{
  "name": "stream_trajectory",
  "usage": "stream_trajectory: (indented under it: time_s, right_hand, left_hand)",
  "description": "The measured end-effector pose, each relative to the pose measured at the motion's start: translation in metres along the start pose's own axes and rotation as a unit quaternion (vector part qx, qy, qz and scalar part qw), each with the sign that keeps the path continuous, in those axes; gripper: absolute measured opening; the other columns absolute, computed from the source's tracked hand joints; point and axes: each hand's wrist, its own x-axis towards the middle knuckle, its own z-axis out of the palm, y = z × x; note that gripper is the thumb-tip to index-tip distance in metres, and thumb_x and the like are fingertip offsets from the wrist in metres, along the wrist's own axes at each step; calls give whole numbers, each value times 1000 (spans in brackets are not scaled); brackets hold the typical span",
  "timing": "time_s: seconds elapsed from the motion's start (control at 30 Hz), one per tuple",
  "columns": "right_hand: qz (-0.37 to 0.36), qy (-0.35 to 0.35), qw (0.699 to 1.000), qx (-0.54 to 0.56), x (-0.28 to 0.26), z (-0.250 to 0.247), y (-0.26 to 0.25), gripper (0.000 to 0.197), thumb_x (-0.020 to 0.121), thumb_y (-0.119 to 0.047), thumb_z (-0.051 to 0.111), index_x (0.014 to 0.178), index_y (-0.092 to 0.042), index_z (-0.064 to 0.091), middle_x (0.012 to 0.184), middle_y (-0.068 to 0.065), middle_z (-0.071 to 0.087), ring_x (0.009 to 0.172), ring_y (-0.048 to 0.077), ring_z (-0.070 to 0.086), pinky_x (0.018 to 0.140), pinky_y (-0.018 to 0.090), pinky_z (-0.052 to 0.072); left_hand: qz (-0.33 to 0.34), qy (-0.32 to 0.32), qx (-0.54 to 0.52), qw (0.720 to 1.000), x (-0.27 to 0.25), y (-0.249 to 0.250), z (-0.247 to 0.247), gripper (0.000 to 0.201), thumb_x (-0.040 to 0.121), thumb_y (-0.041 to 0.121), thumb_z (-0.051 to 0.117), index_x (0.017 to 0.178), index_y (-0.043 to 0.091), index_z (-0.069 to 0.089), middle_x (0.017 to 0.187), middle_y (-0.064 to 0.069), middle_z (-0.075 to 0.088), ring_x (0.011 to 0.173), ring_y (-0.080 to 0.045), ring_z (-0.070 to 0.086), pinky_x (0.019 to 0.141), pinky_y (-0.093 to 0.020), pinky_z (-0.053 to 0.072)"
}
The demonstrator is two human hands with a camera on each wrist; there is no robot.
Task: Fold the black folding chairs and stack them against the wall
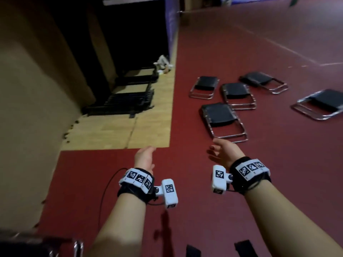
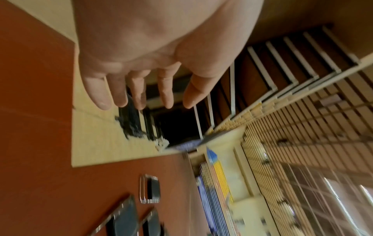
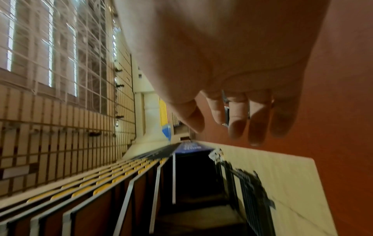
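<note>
Several black folding chairs with chrome frames lie flat on the red floor. The nearest chair [image 1: 221, 120] lies just beyond my right hand [image 1: 221, 151], which hangs open and empty over the floor. Others lie farther off [image 1: 205, 86], [image 1: 238, 94], [image 1: 263, 80], and one at the right edge [image 1: 319, 103]. My left hand [image 1: 145, 157] is also open and holds nothing. In the left wrist view its fingers [image 2: 121, 92] are spread and relaxed; in the right wrist view the right fingers [image 3: 238, 121] hang loosely. A chair frame [image 1: 37, 243] shows at the bottom left corner.
A tan wall [image 1: 27, 89] runs along the left. Dark folded racks [image 1: 128, 101] lean at its base on a strip of pale wooden floor [image 1: 148, 127]. A dark recess and a blue panel [image 1: 171, 25] stand beyond. White lines cross the red floor at far right.
</note>
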Motion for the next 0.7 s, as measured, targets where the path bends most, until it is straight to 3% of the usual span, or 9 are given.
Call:
stream_trajectory:
  time_s: [0.07,0.2,0.33,0.5,0.7]
  right_hand:
    - [-21,29,999,8,15,-36,-24,17,93,-7,55,108,-14,57,72,5,55,70,25,61,68,34,52]
    - [-37,93,994,37,51,-84,-49,28,88,8,45,99,-13,62,71,7,51,71,24,58,72,38,52]
    - [-28,129,990,52,100,-105,-63,36,86,11,43,110,-9,60,75,10,53,72,23,58,76,40,53]
    - [-29,158,986,54,184,-102,-95,39,83,14,42,108,-9,61,75,11,54,73,23,59,76,40,54]
    - [-36,183,981,50,317,-50,-156,38,83,16,39,97,-9,63,75,12,51,69,23,55,72,39,54]
  left_hand:
    - [10,-16,23,1000,10,6,51,32,95,13,62,126,5,63,126,-9,62,118,-27,54,98,-43,45]
    - [18,-39,64,997,40,14,128,31,93,12,64,122,5,63,117,-8,63,106,-25,53,94,-42,47]
    - [6,-62,80,995,88,17,181,26,89,11,65,115,6,66,109,-9,62,104,-25,55,89,-41,47]
    - [-16,-96,95,991,177,35,241,21,88,9,65,109,9,67,99,-5,63,96,-22,56,88,-41,46]
    - [-16,-115,95,989,319,98,294,20,86,7,65,106,8,67,94,-5,62,91,-21,56,92,-43,48]
